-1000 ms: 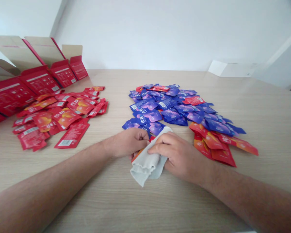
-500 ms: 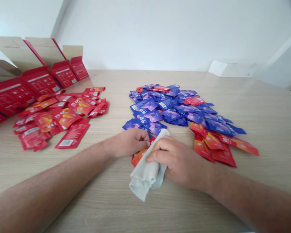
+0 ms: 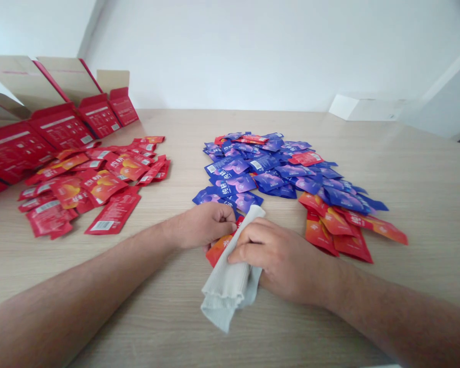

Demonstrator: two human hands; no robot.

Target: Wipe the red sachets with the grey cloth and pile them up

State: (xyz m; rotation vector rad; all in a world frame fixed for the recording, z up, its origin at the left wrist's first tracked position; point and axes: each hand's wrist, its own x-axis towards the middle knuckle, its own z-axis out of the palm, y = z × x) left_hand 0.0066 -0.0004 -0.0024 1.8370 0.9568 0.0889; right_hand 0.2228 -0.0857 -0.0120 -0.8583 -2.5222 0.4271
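My left hand [image 3: 213, 225] is closed at the edge of a red-orange sachet [image 3: 216, 250], its fingertips partly hidden. In my right hand [image 3: 278, 258] is a folded white ribbed cloth [image 3: 230, 276], gripped between thumb and fingers and lying across that sachet. The cloth's loose end hangs toward me. Just beyond both hands, a heap of blue-purple sachets [image 3: 270, 180] spreads over the table, with a few red ones on top. Several red-orange sachets [image 3: 339, 230] lie to the right of my right hand.
A pile of red sachets [image 3: 95, 179] lies to the left on the wooden table [image 3: 176, 317]. Behind it stands a row of red cartons [image 3: 61, 126] with raised flaps. A white box [image 3: 368, 108] sits at the back right against the wall.
My right hand and the cloth have shifted slightly down and to the left across the sachet. The left hand stays in place.
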